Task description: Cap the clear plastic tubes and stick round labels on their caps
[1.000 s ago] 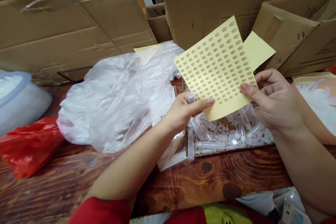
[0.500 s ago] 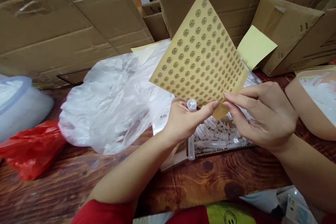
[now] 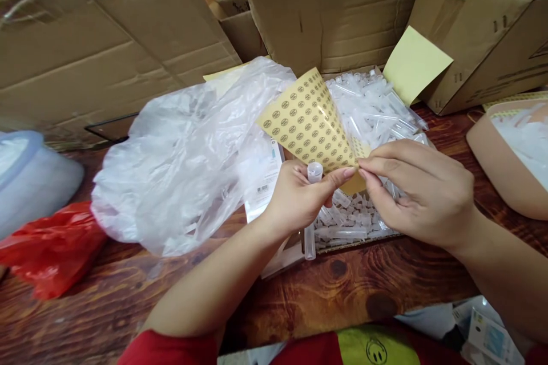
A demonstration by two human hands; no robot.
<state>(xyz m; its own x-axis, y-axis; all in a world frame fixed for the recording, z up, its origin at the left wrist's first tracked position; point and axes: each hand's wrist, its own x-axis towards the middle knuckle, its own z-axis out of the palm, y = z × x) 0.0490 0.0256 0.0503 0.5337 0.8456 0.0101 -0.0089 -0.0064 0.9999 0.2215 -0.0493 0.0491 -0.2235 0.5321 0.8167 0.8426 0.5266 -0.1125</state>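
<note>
Since the earlier frame, the yellow sheet point(image 3: 305, 124) has been lowered and curled over, and more of the clear tubes point(image 3: 377, 111) in the shallow box point(image 3: 355, 244) have been uncovered. The sheet is held above the box between both hands. Its lower edge is pinned under the thumb of the left hand point(image 3: 295, 197), which is partly closed around a single tube point(image 3: 315, 171), open end up. The edge is pinched between the fingertips of the right hand point(image 3: 423, 194). The bending appears done; rows of printed marks point(image 3: 295, 128) are left, and whether any has been peeled cannot be told.
</note>
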